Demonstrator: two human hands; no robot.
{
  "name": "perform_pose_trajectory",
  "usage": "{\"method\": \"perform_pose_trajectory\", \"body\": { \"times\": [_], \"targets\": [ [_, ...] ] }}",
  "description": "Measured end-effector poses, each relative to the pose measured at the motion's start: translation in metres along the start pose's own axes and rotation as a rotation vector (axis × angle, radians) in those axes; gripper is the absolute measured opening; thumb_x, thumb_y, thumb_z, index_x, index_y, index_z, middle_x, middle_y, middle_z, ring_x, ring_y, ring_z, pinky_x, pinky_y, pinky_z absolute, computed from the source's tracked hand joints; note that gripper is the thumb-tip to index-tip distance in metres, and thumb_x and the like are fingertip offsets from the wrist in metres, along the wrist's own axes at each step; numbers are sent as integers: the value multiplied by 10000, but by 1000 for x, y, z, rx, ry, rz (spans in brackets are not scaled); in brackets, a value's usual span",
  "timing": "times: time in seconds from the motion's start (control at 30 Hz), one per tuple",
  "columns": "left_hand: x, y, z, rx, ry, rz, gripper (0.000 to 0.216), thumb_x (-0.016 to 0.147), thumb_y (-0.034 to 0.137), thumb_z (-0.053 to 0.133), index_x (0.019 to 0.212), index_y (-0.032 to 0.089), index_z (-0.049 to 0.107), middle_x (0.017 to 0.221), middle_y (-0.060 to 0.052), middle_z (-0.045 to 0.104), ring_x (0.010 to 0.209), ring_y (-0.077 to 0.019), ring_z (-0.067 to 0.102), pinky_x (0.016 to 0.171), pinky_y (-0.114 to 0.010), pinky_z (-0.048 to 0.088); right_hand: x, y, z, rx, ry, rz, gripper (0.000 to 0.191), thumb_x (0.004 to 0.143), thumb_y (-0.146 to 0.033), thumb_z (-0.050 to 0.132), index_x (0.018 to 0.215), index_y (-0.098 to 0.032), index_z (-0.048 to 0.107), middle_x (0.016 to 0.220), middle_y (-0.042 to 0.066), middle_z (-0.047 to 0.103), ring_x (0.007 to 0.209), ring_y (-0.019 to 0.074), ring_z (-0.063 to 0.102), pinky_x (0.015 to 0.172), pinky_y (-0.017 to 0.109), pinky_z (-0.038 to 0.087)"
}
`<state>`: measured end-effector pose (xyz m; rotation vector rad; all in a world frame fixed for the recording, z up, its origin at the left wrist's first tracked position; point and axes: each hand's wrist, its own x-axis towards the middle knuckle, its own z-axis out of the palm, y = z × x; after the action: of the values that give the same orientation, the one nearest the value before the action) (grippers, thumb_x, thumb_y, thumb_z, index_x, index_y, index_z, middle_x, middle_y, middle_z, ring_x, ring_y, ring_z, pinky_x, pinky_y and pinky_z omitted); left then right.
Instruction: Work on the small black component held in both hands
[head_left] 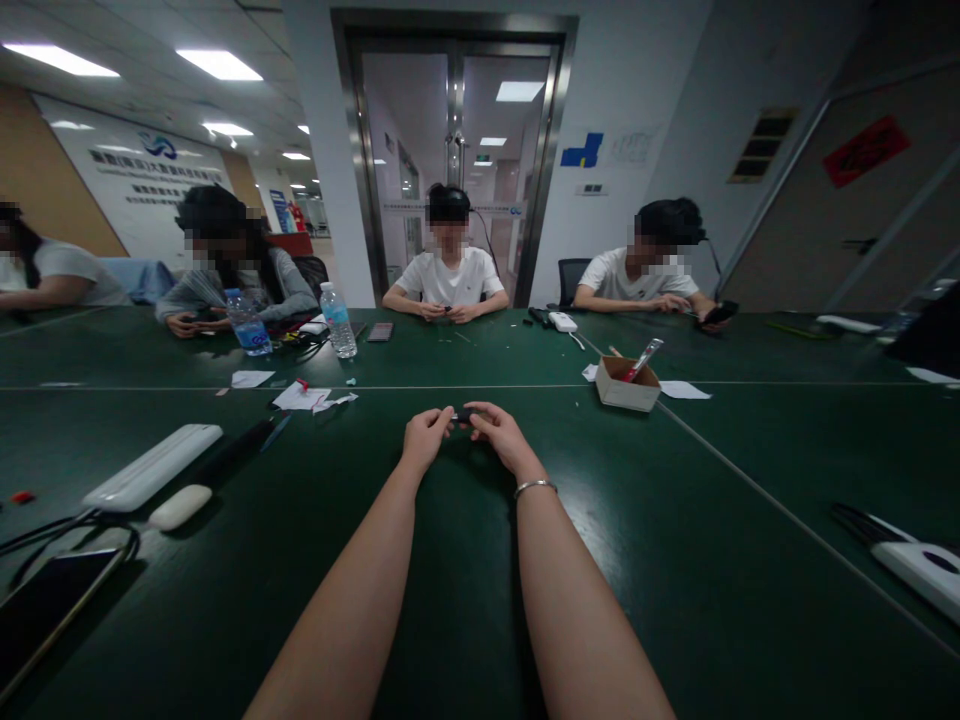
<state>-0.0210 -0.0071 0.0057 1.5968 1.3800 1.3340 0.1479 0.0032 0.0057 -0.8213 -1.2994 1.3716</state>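
Observation:
Both my arms reach forward over the green table (465, 600), and the hands meet just above its surface. Between them is a small black object (465, 415) with a pale, metallic-looking end; its exact kind is too small to make out. My left hand (429, 436) pinches the pale end with thumb and forefinger. On the other side, my right hand (501, 436) has its fingers closed around the black part. Fingertips hide some of the object. A silver bracelet (535, 487) circles my right wrist.
At left lie a white power bank (154, 467), a white oval case (181, 508), and a phone (56, 610) with cables. Paper scraps (302, 397) and water bottles (339, 322) stand farther off. A small box (628, 388) holds a tool. Several people sit opposite.

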Motion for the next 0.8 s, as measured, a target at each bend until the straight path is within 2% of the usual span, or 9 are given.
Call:
{"method": "perform_pose_trajectory", "body": {
  "times": [0.17,0.33,0.47,0.67,0.8],
  "targets": [
    [-1,1,0,22,41,-66,509,787,632,512,556,189,613,493,0,545,484,-131,480,523,-262,349,-2,-2,0,4,-22,3,393,632,-342,784,996,-234,682,783,-3,673,591,105,572,607,261,473],
    [-1,4,0,93,73,-143,543,806,624,480,470,204,553,431,7,502,433,-133,445,521,-280,334,-2,-3,1,12,-51,5,382,634,-292,782,999,-243,683,842,5,670,654,111,586,646,264,486],
    [-1,4,0,109,86,-131,561,815,622,471,440,209,522,424,5,498,430,-138,448,534,-286,330,-3,-3,2,20,-64,6,381,627,-267,784,995,-246,688,888,8,666,694,108,594,666,256,486],
    [-3,4,1,40,43,-108,618,813,710,395,510,200,570,470,-11,537,465,-147,486,552,-286,368,-3,-4,1,27,1,12,371,643,-308,781,997,-235,697,809,2,653,639,108,584,625,251,479],
    [-1,1,4,-14,-1,-81,621,855,672,342,622,183,645,581,-48,618,569,-166,560,589,-287,401,-2,-4,1,43,48,20,381,651,-334,777,1006,-226,692,717,-10,656,589,105,578,584,238,457]
  ]
}}
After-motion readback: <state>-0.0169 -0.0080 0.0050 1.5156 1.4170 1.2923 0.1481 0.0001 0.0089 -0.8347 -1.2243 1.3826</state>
